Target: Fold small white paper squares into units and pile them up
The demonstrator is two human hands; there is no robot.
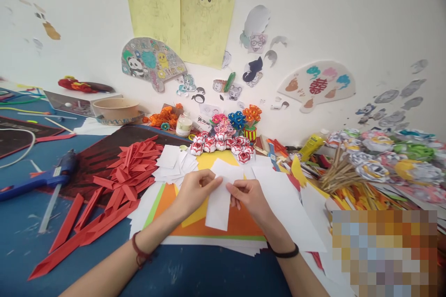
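Note:
A narrow white paper strip (218,209) is held upright between my two hands above the stacked paper. My left hand (195,191) pinches its left edge between thumb and fingers. On the opposite edge, my right hand (249,197) pinches it with the thumb in front and fingers curled behind. Beneath the hands lie orange sheets (244,222), with yellow, green and white paper around them. Small white paper squares (170,157) are piled just beyond my left hand. Red-and-white paper flowers (240,148) stand behind the strip.
Folded red paper strips (121,176) heap up at left, beside a blue glue gun (62,171). White sheets (289,199) spread to the right, near wooden sticks (337,174) and several paper rosettes (372,162). A white bottle (184,126) and a round bowl (116,109) stand by the wall.

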